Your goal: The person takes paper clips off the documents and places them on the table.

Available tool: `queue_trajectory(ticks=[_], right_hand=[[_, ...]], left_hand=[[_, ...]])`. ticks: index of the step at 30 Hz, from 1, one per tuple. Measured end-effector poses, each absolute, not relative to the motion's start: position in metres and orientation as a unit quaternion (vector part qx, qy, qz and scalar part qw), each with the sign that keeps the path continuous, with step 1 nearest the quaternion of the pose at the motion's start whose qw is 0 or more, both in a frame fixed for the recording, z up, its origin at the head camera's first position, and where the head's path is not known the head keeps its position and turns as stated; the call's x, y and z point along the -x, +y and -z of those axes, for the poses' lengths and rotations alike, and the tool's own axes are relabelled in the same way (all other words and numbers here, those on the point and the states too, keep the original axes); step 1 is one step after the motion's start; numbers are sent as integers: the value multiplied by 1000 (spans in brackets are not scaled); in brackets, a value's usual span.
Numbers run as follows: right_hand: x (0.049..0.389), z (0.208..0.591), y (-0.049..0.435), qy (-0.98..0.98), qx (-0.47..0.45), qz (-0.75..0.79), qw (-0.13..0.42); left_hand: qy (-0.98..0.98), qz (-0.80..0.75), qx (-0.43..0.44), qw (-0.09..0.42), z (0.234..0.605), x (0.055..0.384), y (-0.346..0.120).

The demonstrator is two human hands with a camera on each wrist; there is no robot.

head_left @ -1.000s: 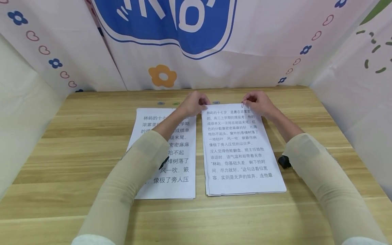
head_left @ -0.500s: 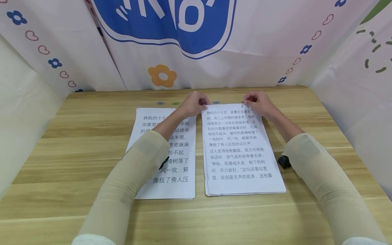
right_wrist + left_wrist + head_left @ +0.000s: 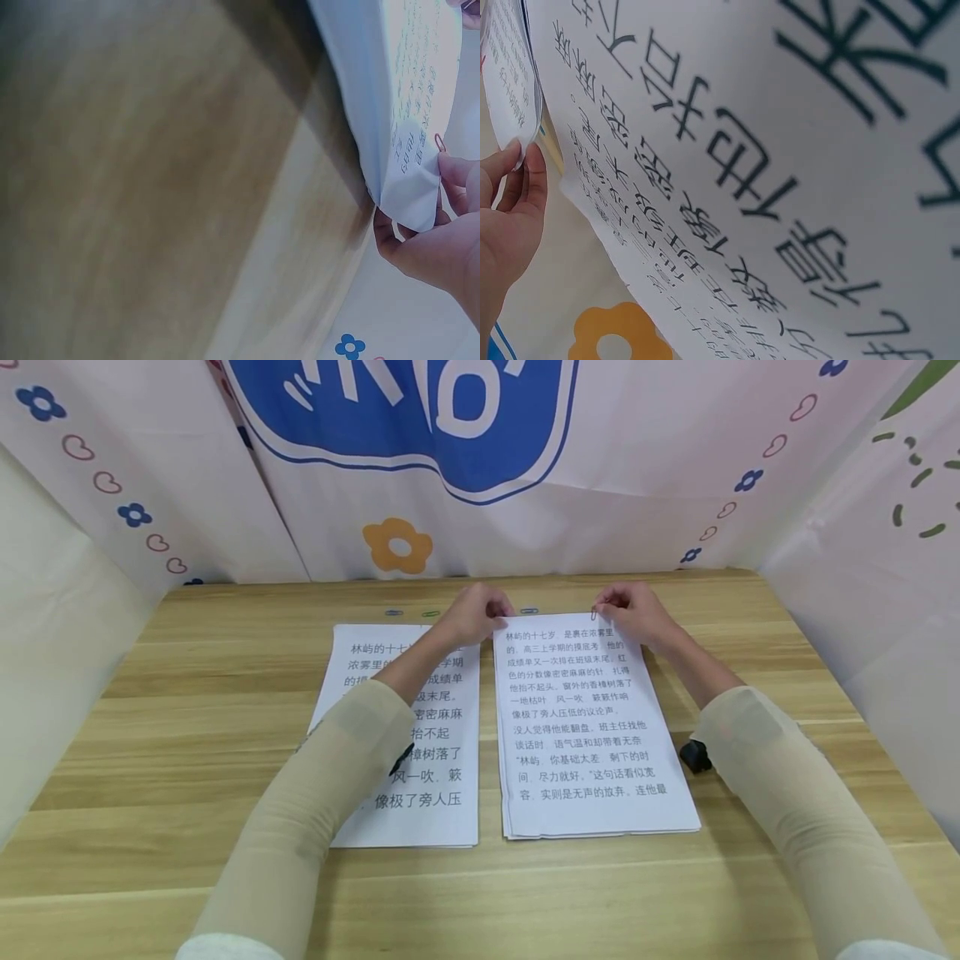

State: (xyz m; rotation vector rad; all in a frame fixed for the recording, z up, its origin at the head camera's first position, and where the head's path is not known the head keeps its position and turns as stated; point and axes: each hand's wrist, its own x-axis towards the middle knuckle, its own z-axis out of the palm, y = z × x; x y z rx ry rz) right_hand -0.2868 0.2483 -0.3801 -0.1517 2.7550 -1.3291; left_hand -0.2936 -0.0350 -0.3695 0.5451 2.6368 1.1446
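On the desk lies a stack of printed sheets (image 3: 585,735). My left hand (image 3: 474,614) pinches its top left corner between thumb and fingers, as the left wrist view also shows at the paper's edge (image 3: 510,90). At the top edge, near the right corner, my right hand (image 3: 636,614) pinches a red paper clip (image 3: 593,613). In the right wrist view this clip (image 3: 439,142) sits at the sheet's edge by the thumb, one loop over the paper's face. How far the clip reaches behind the sheets is hidden.
A second printed stack (image 3: 442,777) lies to the left, partly under my left forearm. Along the back of the desk are a blue paper clip (image 3: 393,612), a green paper clip (image 3: 431,614) and another blue clip (image 3: 529,611). A printed cloth (image 3: 622,518) hangs behind.
Both hands and the stacks stay in place. The red clip at the right fingertips shifts only very slightly.
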Motion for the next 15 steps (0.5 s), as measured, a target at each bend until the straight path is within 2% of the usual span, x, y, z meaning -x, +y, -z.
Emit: queue_trajectory(ticks=[15], right_hand=[[287, 380, 249, 898, 43, 436, 40]], left_hand=[[898, -384, -188, 105, 371, 294, -35]])
